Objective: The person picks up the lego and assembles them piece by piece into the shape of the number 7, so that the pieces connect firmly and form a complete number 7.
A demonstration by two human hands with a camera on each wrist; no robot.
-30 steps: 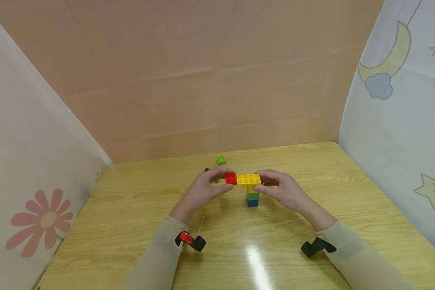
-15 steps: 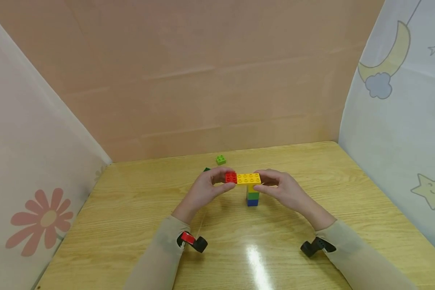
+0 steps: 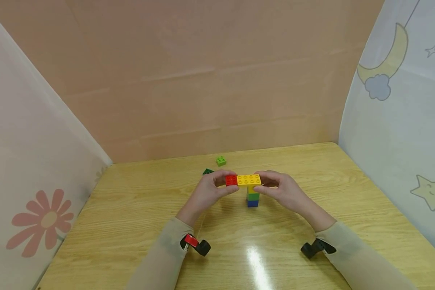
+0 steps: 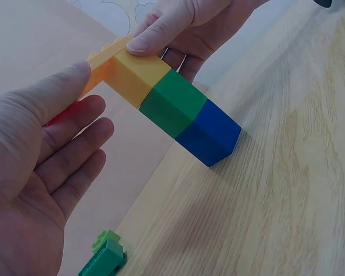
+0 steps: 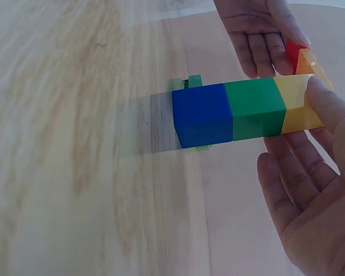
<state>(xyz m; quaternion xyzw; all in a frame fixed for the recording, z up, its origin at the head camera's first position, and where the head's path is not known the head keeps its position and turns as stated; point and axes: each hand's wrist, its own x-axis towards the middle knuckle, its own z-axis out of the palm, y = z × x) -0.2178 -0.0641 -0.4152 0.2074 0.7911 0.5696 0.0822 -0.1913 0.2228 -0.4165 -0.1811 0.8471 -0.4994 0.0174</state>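
Observation:
A small tower of bricks stands upright on the table, with a blue brick [image 3: 253, 204] at the bottom, a green brick [image 3: 253, 197] above it and a yellow brick [image 4: 139, 76] higher up. Across its top lies a long yellow brick [image 3: 248, 179], sticking out to the left. Level with that overhanging end is a red brick [image 3: 231, 180], pinched by my left hand [image 3: 207, 194] between thumb and fingers. The left thumb reaches to the seam between red and yellow. My right hand [image 3: 286, 191] grips the tower's yellow top from the right, thumb in front and fingers behind.
Behind my left hand lies a dark green brick [image 3: 208, 171], partly covered by it. Farther back on the wooden table [image 3: 141, 209] is a light green brick [image 3: 221, 161]. Cloth panels border the table at the back, left and right.
My left hand has shifted slightly right and its thumb now reaches closer to the long yellow brick. The right hand and the tower have stayed in place.

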